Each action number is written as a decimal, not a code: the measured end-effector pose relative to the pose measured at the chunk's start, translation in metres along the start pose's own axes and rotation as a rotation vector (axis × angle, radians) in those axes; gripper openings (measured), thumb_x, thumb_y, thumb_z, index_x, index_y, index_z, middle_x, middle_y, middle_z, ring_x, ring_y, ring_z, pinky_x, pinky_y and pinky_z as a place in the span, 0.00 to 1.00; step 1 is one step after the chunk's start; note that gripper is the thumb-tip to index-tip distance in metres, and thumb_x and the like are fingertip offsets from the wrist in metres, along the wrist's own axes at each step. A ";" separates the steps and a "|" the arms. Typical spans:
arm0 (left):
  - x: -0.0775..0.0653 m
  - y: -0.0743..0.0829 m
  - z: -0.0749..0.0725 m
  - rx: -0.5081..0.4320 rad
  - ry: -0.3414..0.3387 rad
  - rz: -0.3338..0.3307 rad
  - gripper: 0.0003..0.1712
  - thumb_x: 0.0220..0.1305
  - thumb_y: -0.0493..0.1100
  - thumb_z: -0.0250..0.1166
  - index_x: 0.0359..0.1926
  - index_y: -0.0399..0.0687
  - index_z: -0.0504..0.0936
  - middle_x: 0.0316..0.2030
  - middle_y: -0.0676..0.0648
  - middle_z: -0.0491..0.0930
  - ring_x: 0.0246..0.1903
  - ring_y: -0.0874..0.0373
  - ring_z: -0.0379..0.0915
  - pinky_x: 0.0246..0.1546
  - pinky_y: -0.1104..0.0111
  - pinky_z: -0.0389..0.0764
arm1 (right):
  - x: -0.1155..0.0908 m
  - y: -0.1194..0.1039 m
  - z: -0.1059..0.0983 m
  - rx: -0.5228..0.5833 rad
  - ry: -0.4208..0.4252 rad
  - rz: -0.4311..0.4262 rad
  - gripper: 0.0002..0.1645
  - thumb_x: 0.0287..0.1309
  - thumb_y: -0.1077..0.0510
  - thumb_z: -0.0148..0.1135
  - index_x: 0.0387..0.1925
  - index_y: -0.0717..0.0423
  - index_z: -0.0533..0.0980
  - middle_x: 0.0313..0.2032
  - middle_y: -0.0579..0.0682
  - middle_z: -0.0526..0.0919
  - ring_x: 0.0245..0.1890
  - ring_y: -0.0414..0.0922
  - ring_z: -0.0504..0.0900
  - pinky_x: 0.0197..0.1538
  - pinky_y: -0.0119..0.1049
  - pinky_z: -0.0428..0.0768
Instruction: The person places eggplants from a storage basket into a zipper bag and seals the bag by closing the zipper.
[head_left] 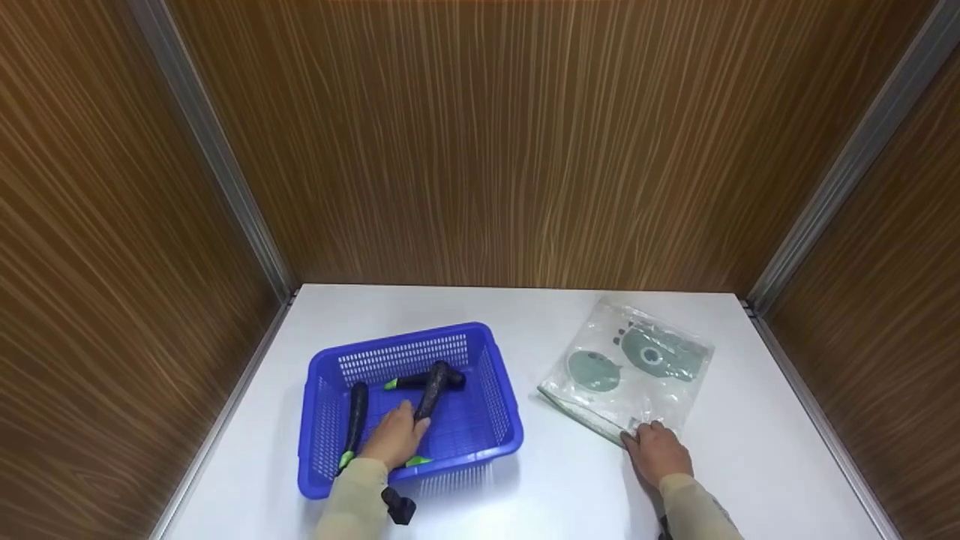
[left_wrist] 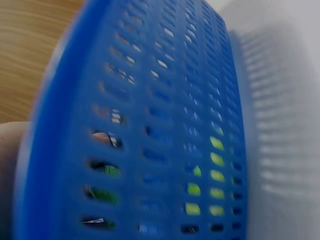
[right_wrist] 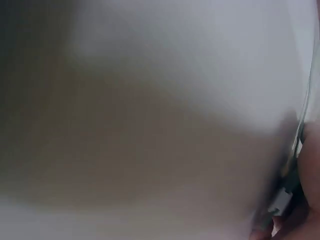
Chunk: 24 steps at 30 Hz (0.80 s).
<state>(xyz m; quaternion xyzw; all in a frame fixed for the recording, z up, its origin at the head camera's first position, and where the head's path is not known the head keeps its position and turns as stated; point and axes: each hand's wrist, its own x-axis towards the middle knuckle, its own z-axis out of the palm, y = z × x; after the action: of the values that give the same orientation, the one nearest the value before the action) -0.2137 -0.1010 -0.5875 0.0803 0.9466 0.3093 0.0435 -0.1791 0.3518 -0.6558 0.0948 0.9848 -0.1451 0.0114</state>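
Observation:
My left hand [head_left: 396, 436] reaches over the near wall of a blue plastic basket [head_left: 411, 339] and holds a dark eggplant [head_left: 430, 391] between thumb and fingers. This eggplant slants up, its far end overlapping another eggplant [head_left: 414, 381] that lies crosswise. A third eggplant [head_left: 357, 416] with a green cap lies along the left side. Past the hand a green cap [head_left: 418, 461] shows by the near wall. My right hand [head_left: 658, 452] pinches the near corner of a clear plastic bag [head_left: 628, 367] with green animal prints and a green-edged side, flat on the table.
The basket and bag stand apart on a white table [head_left: 570, 495]. Wood-grain panels [head_left: 480, 150] with grey metal corner strips close in the back and both sides. The basket's slotted wall [left_wrist: 165, 115] fills most of the left wrist view.

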 end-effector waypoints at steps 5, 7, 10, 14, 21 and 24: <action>-0.005 0.015 -0.002 -0.046 -0.002 0.050 0.12 0.71 0.49 0.55 0.39 0.44 0.69 0.27 0.49 0.69 0.28 0.53 0.66 0.32 0.57 0.69 | 0.004 0.001 -0.007 0.021 -0.101 -0.001 0.27 0.67 0.38 0.49 0.34 0.56 0.80 0.29 0.52 0.79 0.37 0.57 0.81 0.46 0.56 0.76; -0.008 0.022 -0.002 -0.062 0.000 0.061 0.12 0.72 0.50 0.54 0.39 0.45 0.69 0.28 0.49 0.68 0.29 0.54 0.66 0.32 0.57 0.69 | 0.005 0.001 -0.011 0.028 -0.138 -0.008 0.30 0.68 0.39 0.46 0.37 0.61 0.80 0.32 0.56 0.81 0.40 0.61 0.80 0.48 0.58 0.74; -0.012 0.034 -0.002 -0.081 0.027 0.093 0.12 0.72 0.50 0.54 0.39 0.46 0.69 0.29 0.50 0.68 0.30 0.54 0.66 0.33 0.57 0.69 | 0.007 0.002 -0.016 0.047 -0.174 0.001 0.34 0.70 0.40 0.41 0.41 0.66 0.79 0.37 0.64 0.81 0.45 0.66 0.78 0.52 0.60 0.71; -0.019 0.051 0.000 -0.116 0.090 0.155 0.10 0.72 0.50 0.54 0.40 0.48 0.70 0.30 0.51 0.69 0.31 0.55 0.66 0.34 0.58 0.70 | 0.008 0.002 -0.023 0.089 -0.189 0.015 0.36 0.71 0.40 0.37 0.45 0.69 0.77 0.44 0.68 0.79 0.50 0.68 0.75 0.55 0.61 0.68; -0.032 0.086 0.010 -0.158 0.132 0.254 0.12 0.72 0.52 0.53 0.45 0.49 0.70 0.30 0.52 0.72 0.30 0.57 0.70 0.33 0.59 0.74 | 0.005 0.004 -0.030 0.150 -0.205 -0.010 0.38 0.73 0.41 0.33 0.53 0.73 0.72 0.50 0.72 0.76 0.55 0.70 0.70 0.58 0.61 0.65; -0.035 0.101 0.015 -0.174 0.121 0.296 0.13 0.72 0.53 0.53 0.46 0.50 0.69 0.30 0.53 0.75 0.29 0.59 0.72 0.32 0.61 0.75 | 0.004 0.005 -0.031 0.190 -0.229 0.008 0.38 0.73 0.41 0.33 0.54 0.73 0.71 0.52 0.72 0.74 0.56 0.70 0.69 0.59 0.61 0.64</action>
<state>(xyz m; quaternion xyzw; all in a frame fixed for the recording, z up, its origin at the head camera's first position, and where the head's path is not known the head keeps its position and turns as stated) -0.1646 -0.0178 -0.5387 0.1960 0.8949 0.3975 -0.0527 -0.1817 0.3659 -0.6278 0.0821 0.9585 -0.2474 0.1154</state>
